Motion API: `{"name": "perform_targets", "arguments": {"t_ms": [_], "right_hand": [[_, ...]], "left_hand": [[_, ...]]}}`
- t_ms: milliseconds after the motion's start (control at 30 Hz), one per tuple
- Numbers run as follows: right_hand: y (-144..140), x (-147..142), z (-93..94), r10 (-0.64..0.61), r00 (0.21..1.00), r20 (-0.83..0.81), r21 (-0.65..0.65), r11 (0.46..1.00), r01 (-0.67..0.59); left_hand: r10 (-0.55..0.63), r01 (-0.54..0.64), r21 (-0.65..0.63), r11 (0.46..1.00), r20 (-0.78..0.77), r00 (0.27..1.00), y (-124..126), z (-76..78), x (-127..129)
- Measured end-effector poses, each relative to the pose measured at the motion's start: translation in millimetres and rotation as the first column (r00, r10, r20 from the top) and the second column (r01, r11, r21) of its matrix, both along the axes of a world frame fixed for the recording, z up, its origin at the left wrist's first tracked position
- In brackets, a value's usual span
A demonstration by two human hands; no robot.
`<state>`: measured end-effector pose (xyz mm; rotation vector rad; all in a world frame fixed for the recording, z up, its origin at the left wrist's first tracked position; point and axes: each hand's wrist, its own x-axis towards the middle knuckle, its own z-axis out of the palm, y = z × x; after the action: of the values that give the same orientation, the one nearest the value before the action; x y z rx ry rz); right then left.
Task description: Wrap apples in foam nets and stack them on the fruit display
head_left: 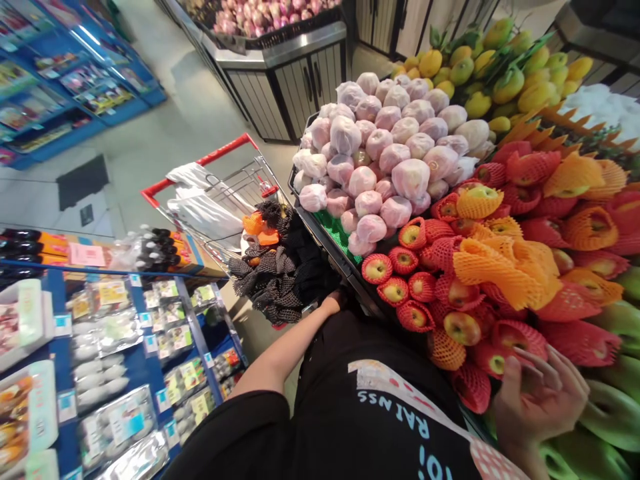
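Note:
My right hand [543, 400] is at the lower right, its fingers apart and slightly curled, holding nothing. It is nearest to an apple [497, 365] in a red foam net; whether the fingertips touch the net I cannot tell. More apples [376, 268] in red and orange foam nets lie heaped ahead of it. Loose orange foam nets [507, 267] lie on top of the heap. My left hand [336, 301] hangs between my body and the shopping cart [197, 175], near black netting [277, 273] heaped there. Its fingers are hidden in the dark.
Paper-wrapped round fruit [380, 157] fills the crate behind the apples, with yellow mangoes [500, 73] beyond. Large green fruit [613, 413] lies at the right edge. Shelves of packaged food [120, 410] stand at lower left. A stand of onions [265, 17] is at the back.

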<state>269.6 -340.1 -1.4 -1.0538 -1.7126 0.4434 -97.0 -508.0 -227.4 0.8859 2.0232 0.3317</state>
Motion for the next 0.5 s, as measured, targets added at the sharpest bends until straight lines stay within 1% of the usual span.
{"name": "perform_targets", "arguments": {"t_ms": [67, 100, 167, 200, 233, 267, 333, 367, 433, 500], "right_hand": [[-0.8, -4.9, 1.2, 0.039, 0.999, -0.024, -0.008, 0.999, -0.039], [-0.8, -7.4, 2.4, 0.057, 0.998, -0.038, -0.011, 0.998, -0.058], [0.1, -11.4, 4.9, 0.084, 0.995, -0.058, -0.017, 0.996, -0.085], [0.8, -12.7, 6.0, 0.090, 0.994, -0.069, -0.014, 0.996, -0.091], [1.5, -13.5, 6.6, 0.092, 0.993, -0.080, -0.010, 0.996, -0.093], [1.9, -13.7, 7.0, 0.089, 0.992, -0.093, -0.007, 0.996, -0.090], [1.6, -13.1, 7.1, 0.074, 0.991, -0.110, -0.017, 0.997, -0.076], [0.6, -12.3, 7.1, 0.064, 0.991, -0.114, -0.022, 0.998, -0.067], [-2.9, -10.1, 7.8, 0.043, 0.992, -0.117, -0.033, 0.998, -0.047], [-7.7, -6.5, 9.0, 0.004, 0.992, -0.127, -0.040, 0.999, -0.009]], "left_hand": [[0.152, -0.154, 0.083, 0.985, 0.027, 0.988, -15.4, 17.5, -4.1], [0.230, -0.234, 0.123, 0.965, 0.045, 0.972, -22.7, 25.9, -8.1], [0.392, -0.403, 0.193, 0.895, 0.092, 0.915, -36.1, 41.9, -21.1], [0.478, -0.492, 0.223, 0.841, 0.119, 0.870, -42.2, 49.7, -30.5], [0.563, -0.581, 0.249, 0.775, 0.146, 0.813, -47.8, 57.6, -41.7], [0.648, -0.668, 0.273, 0.692, 0.171, 0.742, -53.0, 65.6, -54.4], [0.796, -0.812, 0.313, 0.492, 0.217, 0.566, -61.3, 82.5, -81.8], [0.848, -0.862, 0.329, 0.387, 0.240, 0.472, -64.1, 91.1, -94.6], [0.908, -0.919, 0.340, 0.200, 0.288, 0.305, -66.5, 108.1, -114.1], [0.923, -0.939, 0.341, 0.051, 0.344, 0.175, -63.9, 123.3, -121.8]]}}
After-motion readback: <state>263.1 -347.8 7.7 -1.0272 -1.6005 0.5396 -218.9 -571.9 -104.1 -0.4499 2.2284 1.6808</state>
